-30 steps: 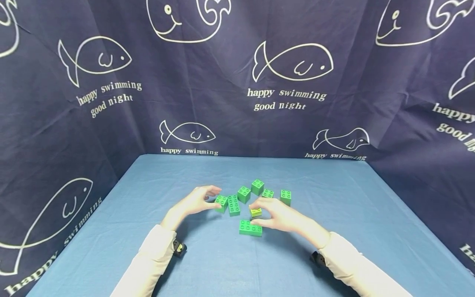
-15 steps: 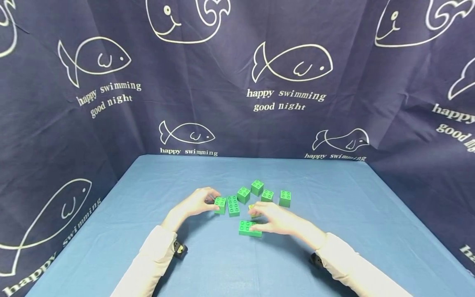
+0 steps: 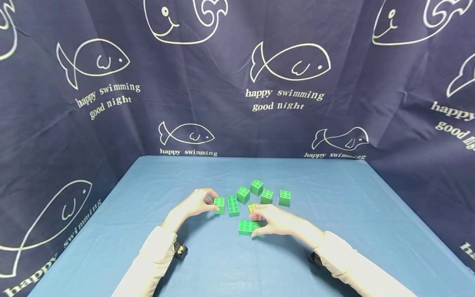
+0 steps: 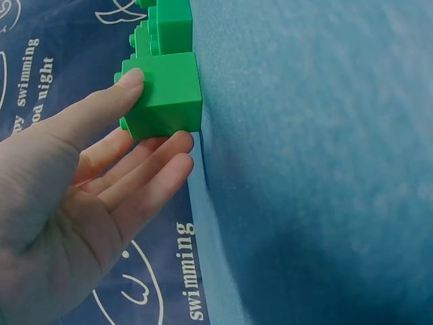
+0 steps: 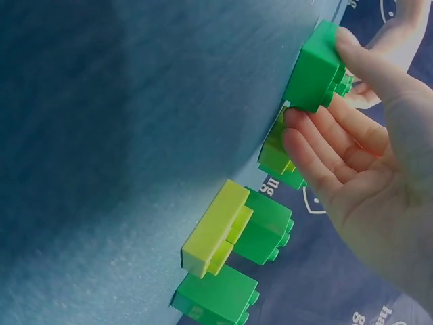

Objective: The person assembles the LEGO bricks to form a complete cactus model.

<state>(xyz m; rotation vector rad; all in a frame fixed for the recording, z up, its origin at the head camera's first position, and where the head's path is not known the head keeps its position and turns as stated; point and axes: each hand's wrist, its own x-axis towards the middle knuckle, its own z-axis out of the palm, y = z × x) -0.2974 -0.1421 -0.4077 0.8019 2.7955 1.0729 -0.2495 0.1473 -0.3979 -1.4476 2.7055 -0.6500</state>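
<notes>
My left hand (image 3: 196, 202) pinches a small square green block (image 3: 219, 205) on the table, thumb on its near side and fingers beyond, as the left wrist view also shows. My right hand (image 3: 276, 220) grips the right part of a long green block (image 3: 246, 227); in the right wrist view its thumb lies against one side and its fingertips at the other. Just behind those fingers is a yellow-green block (image 3: 252, 206), partly covered by them. A second yellow-green block (image 5: 216, 227) shows in the right wrist view; the right hand hides it from the head view.
Another long green block (image 3: 233, 206) lies just right of the left hand's block. Several small green blocks, such as one at the back (image 3: 257, 187) and one at the far right (image 3: 285, 198), stand behind on the blue cloth-covered table (image 3: 208, 264). A dark fish-print curtain surrounds it.
The left fingers have closed on the small green block, which has turned straighter and shifted slightly left. My right hand has come slightly nearer, its thumb moving down to the long block's near side.
</notes>
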